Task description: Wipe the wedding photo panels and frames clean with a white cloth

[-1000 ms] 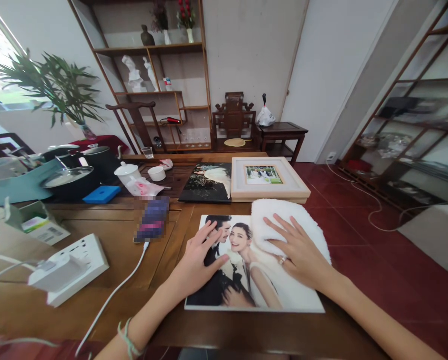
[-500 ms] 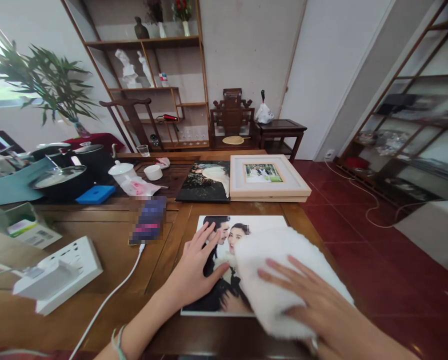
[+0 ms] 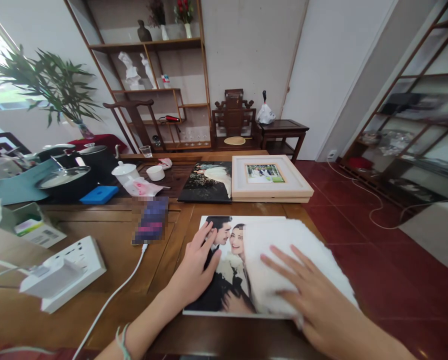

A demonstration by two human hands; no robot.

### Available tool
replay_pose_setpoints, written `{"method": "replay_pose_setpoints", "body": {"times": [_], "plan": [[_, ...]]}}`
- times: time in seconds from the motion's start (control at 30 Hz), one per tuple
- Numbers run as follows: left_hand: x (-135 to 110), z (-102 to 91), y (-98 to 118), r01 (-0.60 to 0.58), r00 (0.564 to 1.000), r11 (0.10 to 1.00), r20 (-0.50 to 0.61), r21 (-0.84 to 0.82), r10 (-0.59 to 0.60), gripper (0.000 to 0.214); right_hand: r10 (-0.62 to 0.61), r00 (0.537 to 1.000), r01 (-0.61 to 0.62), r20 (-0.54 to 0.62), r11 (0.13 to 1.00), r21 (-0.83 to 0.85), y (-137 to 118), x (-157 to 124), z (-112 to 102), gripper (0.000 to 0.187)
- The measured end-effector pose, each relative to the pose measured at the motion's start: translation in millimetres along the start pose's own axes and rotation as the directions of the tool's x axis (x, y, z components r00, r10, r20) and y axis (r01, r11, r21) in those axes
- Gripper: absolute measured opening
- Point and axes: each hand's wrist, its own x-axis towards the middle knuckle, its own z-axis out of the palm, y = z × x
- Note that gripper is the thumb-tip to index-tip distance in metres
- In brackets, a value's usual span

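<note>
A photo print [image 3: 231, 280] of a couple in wedding clothes lies flat on the wooden table in front of me. My left hand [image 3: 199, 267] rests on its left side, fingers stretched out and thumb apart. A fluffy white cloth [image 3: 302, 240] covers the right part of the print and hangs past its right edge. Over the cloth lies my right hand [image 3: 306, 290], flat with its fingers spread, pressing it against the print. The print's right edge is hidden under the cloth.
Behind the print are a framed photo [image 3: 272, 192] and a dark photo panel [image 3: 205, 187]. To the left lie a phone [image 3: 152, 220] on a white cable and a power strip [image 3: 74, 275]. Pots [image 3: 64, 182], a lidded white cup [image 3: 124, 172] and a blue box [image 3: 99, 194] stand farther back.
The white cloth and my right hand have shifted slightly right, uncovering more of the print's middle. My left hand keeps its place on the print. The whole view has moved a little.
</note>
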Motion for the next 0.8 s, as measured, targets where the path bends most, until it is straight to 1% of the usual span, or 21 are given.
{"method": "replay_pose_setpoints", "body": {"times": [0.1,0.17,0.23,0.3,0.33,0.37,0.43,0.5,0.53,0.6,0.67,0.73,0.8], "plan": [[0.8,0.3,-0.4,-0.013,1.0,1.0,0.0,0.018,0.013,0.048,-0.133,0.991,0.132,-0.008,0.989,-0.07,-21.9,-12.3,-6.0,0.049],[0.9,-0.4,-0.1,-0.029,1.0,0.999,0.0,0.029,0.029,0.047,-0.177,0.984,0.177,0.014,0.983,-0.056,-24.1,-11.7,-10.1,0.049],[0.6,-1.0,-0.1,-0.042,0.999,0.999,-0.003,0.03,0.042,0.047,-0.14,0.989,0.139,0.046,0.99,0.03,-16.5,-5.0,-12.9,0.046],[0.0,-1.2,-0.7,-0.05,0.999,0.998,-0.003,0.024,0.05,0.047,-0.04,0.997,0.033,0.069,0.994,0.101,-1.0,5.8,-12.6,0.048],[-0.3,-1.1,-1.3,-0.056,0.998,0.998,-0.001,0.021,0.056,0.047,0.02,0.997,-0.028,0.073,0.993,0.111,8.7,12.1,-11.0,0.049],[-0.5,-0.9,-2.0,-0.062,0.998,0.998,0.001,0.018,0.062,0.048,0.065,0.996,-0.072,0.069,0.991,0.112,18.7,18.7,-8.6,0.05],[-0.5,-0.4,-3.4,-0.073,0.997,0.997,0.007,0.013,0.073,0.049,0.119,0.992,-0.123,0.048,0.988,0.089,37.0,31.2,-2.4,0.05],[0.1,0.3,-4.3,-0.074,0.997,0.997,0.011,0.009,0.074,0.05,0.16,0.987,-0.161,0.021,0.985,0.054,48.0,40.3,3.0,0.051],[0.5,0.6,-4.4,-0.068,0.998,0.998,0.011,0.007,0.068,0.049,0.169,0.986,-0.169,0.012,0.985,0.039,49.3,42.5,4.8,0.053],[1.3,0.9,-3.9,-0.055,0.998,0.998,0.01,0.004,0.055,0.049,0.168,0.986,-0.168,0.001,0.986,0.024,42.6,41.1,6.0,0.053],[1.8,1.1,-3.1,-0.048,0.999,0.999,0.007,0.002,0.048,0.048,0.136,0.991,-0.136,-0.002,0.99,0.028,25.1,32.2,4.6,0.049],[2.0,1.2,-2.5,-0.046,0.999,0.999,0.007,0.005,0.046,0.048,0.062,0.998,-0.062,-0.003,0.998,0.024,2.4,18.5,2.5,0.043],[2.0,1.4,-2.6,-0.047,0.999,0.999,0.01,0.01,0.047,0.048,-0.066,0.996,0.064,-0.051,0.997,-0.042,-18.4,4.9,1.1,0.041]]}}
